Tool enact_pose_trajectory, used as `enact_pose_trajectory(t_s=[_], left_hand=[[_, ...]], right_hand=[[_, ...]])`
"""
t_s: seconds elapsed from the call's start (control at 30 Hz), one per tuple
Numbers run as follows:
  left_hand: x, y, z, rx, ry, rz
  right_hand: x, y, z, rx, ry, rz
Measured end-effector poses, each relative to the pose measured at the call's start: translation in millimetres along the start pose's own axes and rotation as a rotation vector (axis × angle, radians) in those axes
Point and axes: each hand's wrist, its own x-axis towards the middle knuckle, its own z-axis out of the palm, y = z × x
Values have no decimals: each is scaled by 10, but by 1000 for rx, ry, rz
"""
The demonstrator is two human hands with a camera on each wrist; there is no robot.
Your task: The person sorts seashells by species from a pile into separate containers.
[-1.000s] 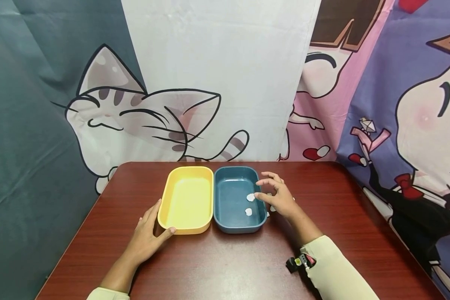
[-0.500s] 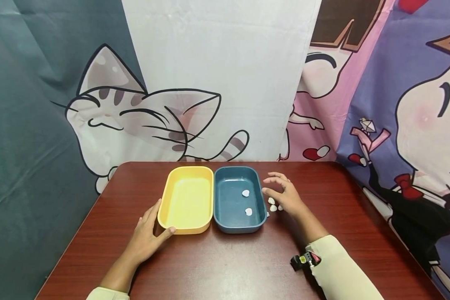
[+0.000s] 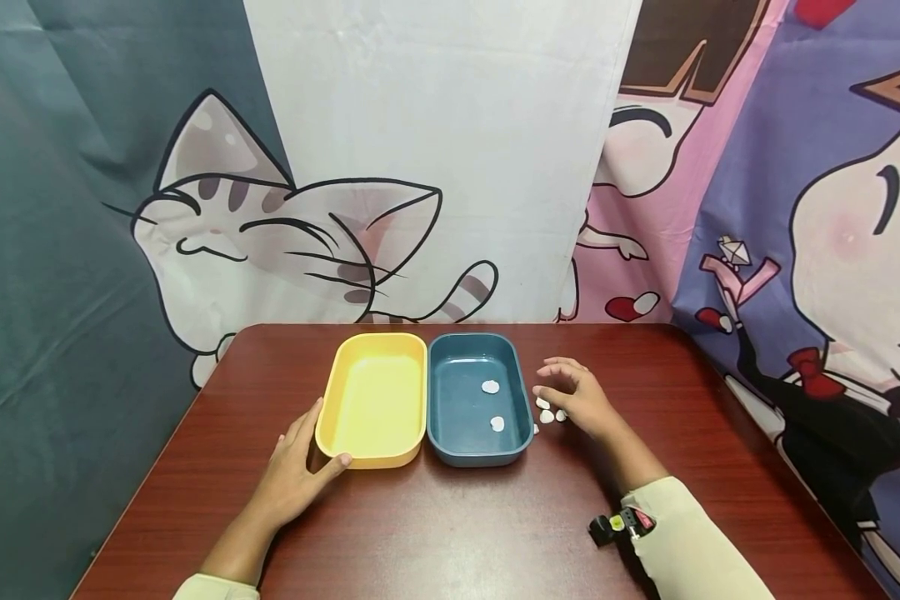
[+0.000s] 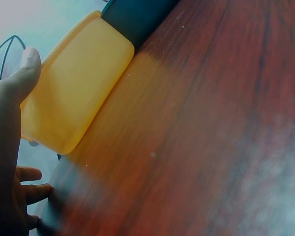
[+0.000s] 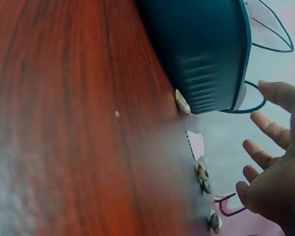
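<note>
A yellow tray (image 3: 372, 461) and a dark blue tray (image 3: 481, 459) stand side by side on the table. My left hand (image 3: 291, 478) rests at the yellow tray's near left corner, thumb at the rim and fingers spread along its side. Two small white seashells (image 3: 497, 424) lie inside the blue tray. Several more seashells (image 3: 547, 416) are on the table just right of it; the right wrist view shows one shell (image 5: 182, 102) close by the tray wall. Over these shells hovers my right hand (image 3: 583, 400), fingers apart and loosely bent, nothing between them.
The reddish-brown table (image 3: 450, 533) extends in front of the trays and to both sides. Behind its back edge hangs a cartoon-printed cloth (image 3: 450, 167). A small black camera device (image 3: 621, 524) is strapped at the right sleeve.
My right hand has drawn back from the blue tray, moving right and slightly down over the loose seashells. The shell that was near its fingertips lies in the tray. My left hand stays put.
</note>
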Motion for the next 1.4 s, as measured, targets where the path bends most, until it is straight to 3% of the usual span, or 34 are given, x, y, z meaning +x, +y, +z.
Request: enact_pose_trajectory(t_s=[0.13, 0.33, 0.53, 0.83, 1.4], left_hand=[[-6, 10, -1, -1, -2, -3], [-20, 26, -3, -3, -6, -12], [-13, 25, 5, -7, -9, -12], [-13, 23, 13, -11, -20, -20], [-14, 40, -8, -1, -7, -11]], right_hand=[[-18, 95, -8, -20, 16, -19], [-30, 252, -3, -138, 1, -75], [-52, 338, -14, -228, 13, -40], [-75, 386, -24, -203, 13, 27], [-59, 399, 4, -281, 33, 38]])
